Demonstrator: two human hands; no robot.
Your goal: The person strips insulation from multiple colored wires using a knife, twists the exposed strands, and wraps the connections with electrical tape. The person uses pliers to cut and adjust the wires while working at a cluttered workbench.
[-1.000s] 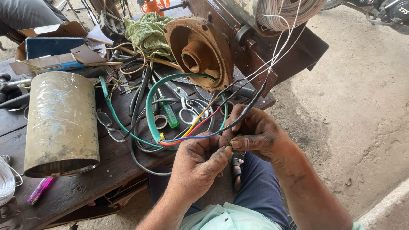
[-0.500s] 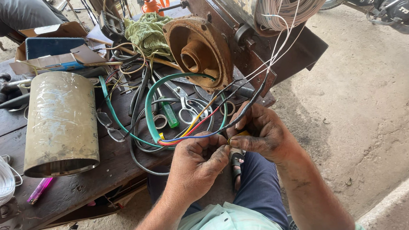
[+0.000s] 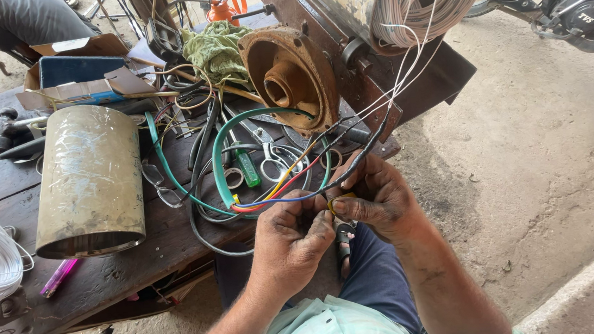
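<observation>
Presently my left hand (image 3: 292,238) and right hand (image 3: 377,199) are pinched shut on the coloured wires (image 3: 278,193), just off the table (image 3: 1,183) edge. I judge them light, limp and thin: best gripped near the bare ends. Beyond lie a metal cylinder (image 3: 90,180), scissors (image 3: 268,155) and a rusty motor cover (image 3: 290,79).

The wires (image 3: 281,189) wear smooth, glossy plastic sleeves in red, yellow, blue and black, and the green cable (image 3: 221,167) looped beside them looks like the same slick plastic. The workbench (image 3: 117,262) is dark, rough, weathered wood, the cylinder (image 3: 90,180) on it dull scratched metal, and the round end cover (image 3: 290,79) rusty, matt cast metal. A crumpled green cloth (image 3: 217,47) lies by worn cardboard boxes (image 3: 78,78).
</observation>
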